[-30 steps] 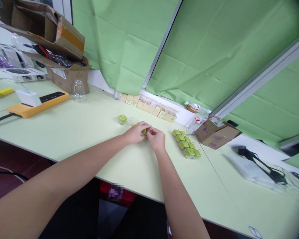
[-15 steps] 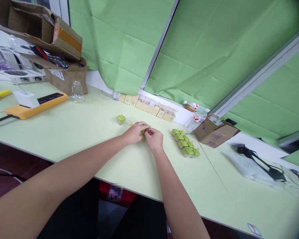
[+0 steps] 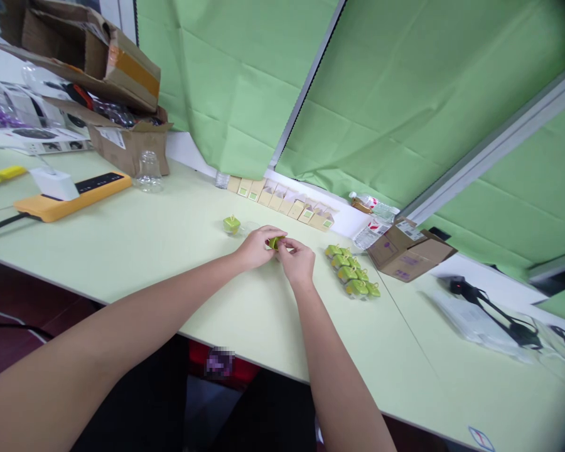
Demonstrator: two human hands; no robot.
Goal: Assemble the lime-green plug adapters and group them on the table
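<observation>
Between my two hands is a small green lid, partly covered by fingers. My left hand grips it from the left, thumb and fingers bent around it. My right hand pinches its right side. Whether a clear cup is under the lid I cannot tell. Just beyond my left hand lies a clear plastic piece, partly hidden. Left of that stands a small clear container with a green lid. On my right, several similar green-lidded containers stand close together in rows, with small loops on top.
Small beige boxes line the table's back edge. A cardboard box and plastic bottles are at the back right. An orange power strip, a clear jar and stacked cartons occupy the left. A black device lies far right.
My fingers have shifted around the green lid, so more of it shows now. My right hand has moved slightly right. The whole view has shifted a little.
</observation>
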